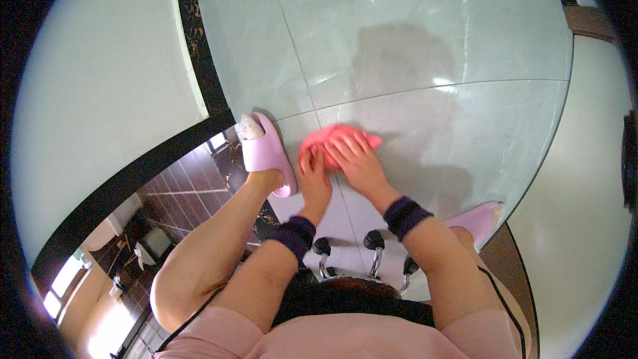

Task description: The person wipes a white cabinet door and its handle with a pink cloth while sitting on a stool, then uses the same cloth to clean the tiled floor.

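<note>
Crumpled pink cloth (335, 138) is lying mid-frame on the glossy pale tiled floor (425, 46), both hands, left (314, 176) and right (355, 156), pressing it with fingers spread flat; firm, overlapping strokes would be wiping best.

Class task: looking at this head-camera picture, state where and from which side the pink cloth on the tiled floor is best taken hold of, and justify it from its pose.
Probably the far right corner of the pink cloth, approached from above and beyond. It pokes out flat and free on the floor, while the left hand and right hand press down on the rest.
</note>
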`<act>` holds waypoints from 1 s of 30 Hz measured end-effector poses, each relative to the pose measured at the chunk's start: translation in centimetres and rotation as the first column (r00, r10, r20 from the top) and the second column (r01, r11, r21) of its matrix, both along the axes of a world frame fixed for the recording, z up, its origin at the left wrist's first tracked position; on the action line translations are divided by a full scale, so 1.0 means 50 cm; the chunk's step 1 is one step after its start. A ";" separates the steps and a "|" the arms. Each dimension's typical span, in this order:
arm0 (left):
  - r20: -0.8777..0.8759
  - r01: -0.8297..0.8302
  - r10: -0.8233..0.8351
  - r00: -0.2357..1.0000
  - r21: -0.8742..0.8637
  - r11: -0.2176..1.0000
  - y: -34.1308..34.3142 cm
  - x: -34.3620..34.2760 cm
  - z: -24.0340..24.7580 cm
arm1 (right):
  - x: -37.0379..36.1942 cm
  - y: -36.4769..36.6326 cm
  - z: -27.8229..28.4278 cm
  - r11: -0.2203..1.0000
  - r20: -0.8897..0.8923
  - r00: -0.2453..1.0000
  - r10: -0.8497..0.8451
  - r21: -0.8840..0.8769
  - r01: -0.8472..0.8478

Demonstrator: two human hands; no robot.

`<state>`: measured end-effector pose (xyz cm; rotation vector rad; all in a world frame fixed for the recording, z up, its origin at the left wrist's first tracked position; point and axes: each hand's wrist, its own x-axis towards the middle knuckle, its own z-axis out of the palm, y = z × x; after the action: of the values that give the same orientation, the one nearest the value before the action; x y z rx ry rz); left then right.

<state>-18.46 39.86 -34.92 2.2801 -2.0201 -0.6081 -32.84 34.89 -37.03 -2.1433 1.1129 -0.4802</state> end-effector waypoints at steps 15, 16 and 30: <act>-0.101 -0.058 0.033 0.994 -0.261 0.964 -0.194 -0.021 -0.070 | 0.083 -0.310 -0.028 0.977 0.239 0.952 0.191 -0.135 -0.162; -0.125 -0.073 0.039 0.991 -0.285 0.956 -0.241 -0.028 -0.085 | 0.079 -0.347 -0.041 0.984 0.225 0.961 0.159 -0.112 -0.137; -0.266 0.439 -0.437 0.859 -0.056 0.897 -0.266 -0.195 -0.028 | -0.235 -0.199 0.003 0.975 -0.118 0.971 -0.206 -0.108 0.194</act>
<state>-28.23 26.57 -36.34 1.6149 -2.3938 -0.8948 -44.61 24.94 -36.89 -2.1803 1.4137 -0.5015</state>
